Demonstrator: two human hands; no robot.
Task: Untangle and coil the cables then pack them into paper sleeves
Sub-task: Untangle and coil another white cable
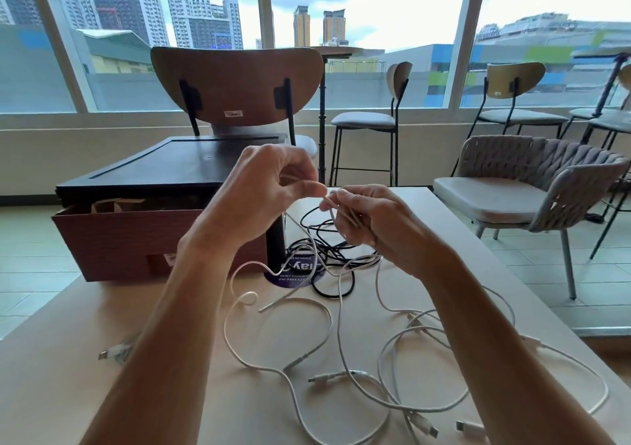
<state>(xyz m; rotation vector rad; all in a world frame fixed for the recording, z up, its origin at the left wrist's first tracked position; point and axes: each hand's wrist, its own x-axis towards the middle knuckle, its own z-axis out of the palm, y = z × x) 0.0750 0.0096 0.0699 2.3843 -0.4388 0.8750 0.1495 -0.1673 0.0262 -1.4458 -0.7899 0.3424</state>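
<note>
Near edge: white cables point(336, 342) lie in loose, overlapping loops on the desk point(54, 386), between and under the two forearms. Several plug ends point(469, 426) point toward the near edge.
Far left of desk: one pale cable end point(116, 352), blurred, well apart from the rest.
Hands: both raised above the desk and close together, fingertips almost meeting.
Left hand point(263, 188): thumb and forefinger pinch a white strand point(300, 227).
Right hand point(368, 222): fingers curled round the strand just beside the left hand's pinch.
Strand: drops from the hands into the tangle on the desk below.
Just beyond the hands: black cables point(329, 253) in a knotted heap, crossed by white loops, partly over a round purple sticker point(293, 279).
Left of the heap: cardboard box point(116, 243) on the desk. Brown paper sleeves point(109, 205) show at its open top, and a dark tray point(164, 167) rests over it.
Behind: wooden-backed chair point(235, 79) facing away.
Farthest: tall windows point(375, 17) with city towers outside.
</note>
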